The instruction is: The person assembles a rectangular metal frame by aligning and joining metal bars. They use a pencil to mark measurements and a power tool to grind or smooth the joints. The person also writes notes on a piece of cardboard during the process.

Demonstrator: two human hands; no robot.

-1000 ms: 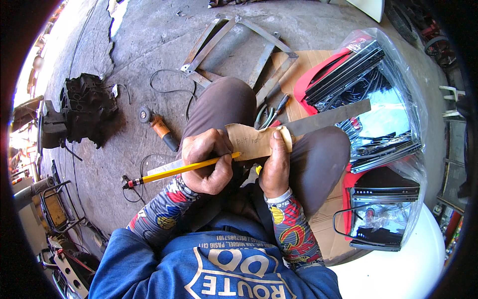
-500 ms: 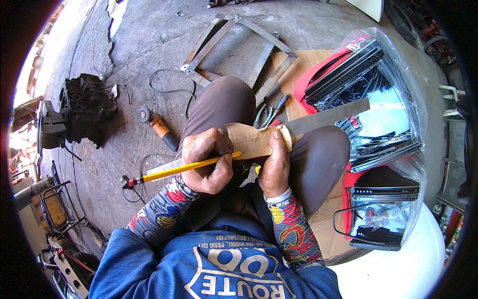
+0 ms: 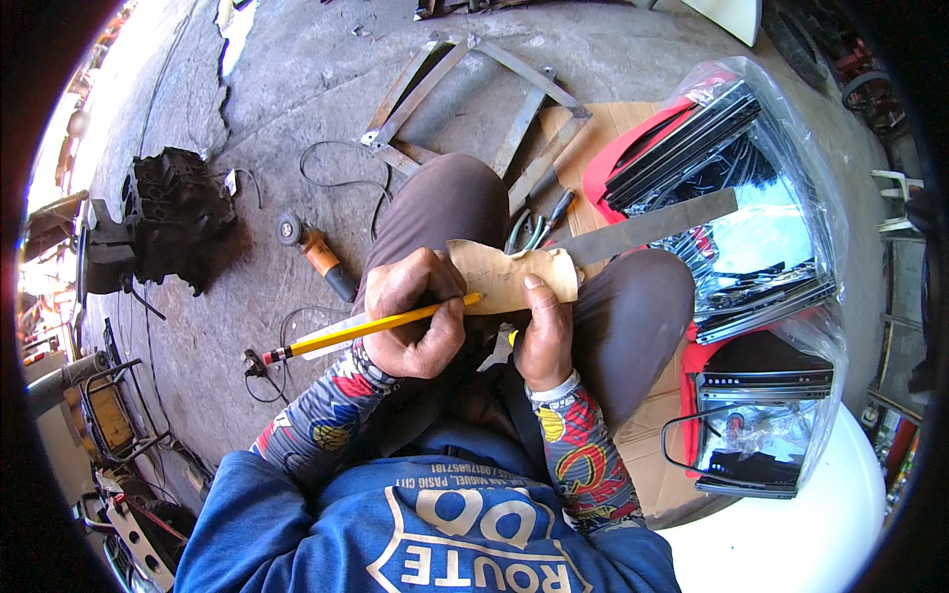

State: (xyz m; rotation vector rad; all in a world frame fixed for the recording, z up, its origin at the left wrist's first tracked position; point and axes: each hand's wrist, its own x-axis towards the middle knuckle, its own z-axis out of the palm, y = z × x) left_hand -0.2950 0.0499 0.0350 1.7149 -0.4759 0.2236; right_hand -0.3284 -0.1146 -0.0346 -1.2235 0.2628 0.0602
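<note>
A yellow pencil (image 3: 331, 338) slants across my left hand (image 3: 415, 311), gripped between thumb and fingers, its tip at the lower edge of a torn piece of tan paper (image 3: 509, 272). Faint handwriting shows on the paper. My right hand (image 3: 546, 341) pinches the paper's right side, thumb on top and fingers hidden beneath. Under the paper, a long flat grey metal strip (image 3: 652, 227) lies across my knees, its pale other end showing beyond my left hand. A small yellow bit (image 3: 512, 338) shows beside my right hand; I cannot tell what it is.
An orange angle grinder (image 3: 318, 255) and a dark engine block (image 3: 183, 217) lie on the concrete at left. Ahead is a welded metal frame (image 3: 465, 49). Pliers (image 3: 539, 229) rest by my right knee. Plastic-wrapped glass panels (image 3: 781, 227) stand on cardboard (image 3: 647, 435) at right.
The paper's right edge, earlier curled up over my right thumb, now lies flatter, and the thumb has shifted slightly left and lower. The pencil has moved slightly up and right with my left hand.
</note>
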